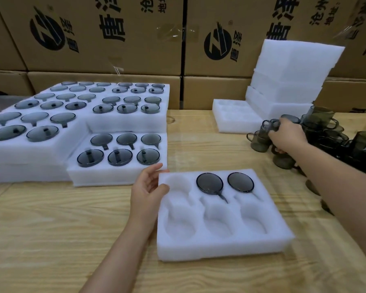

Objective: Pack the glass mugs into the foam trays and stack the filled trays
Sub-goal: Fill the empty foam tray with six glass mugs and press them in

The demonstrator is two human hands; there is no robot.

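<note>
Fingers (pixel 155 167) of left hand (pixel 148 187) loosely spread, cupping far-left corner of tray (pixel 220 242); no firm grip. Right of them: two mugs (pixel 209 183) seated in far row, four pockets vacant. Fingers of right hand (pixel 287 135) curled round mug (pixel 265 126) in pile (pixel 330 134), well right of tray. Risk: lift from crowded pile likely to knock neighbours, chipping glass; light tray liable to slide if left contact lost. Right arm extended forward, palm down; left forearm angled inward.

White foam tray (pixel 220 246); smoky grey mugs (pixel 209 183); pale wood-grain table (pixel 51 229).
</note>
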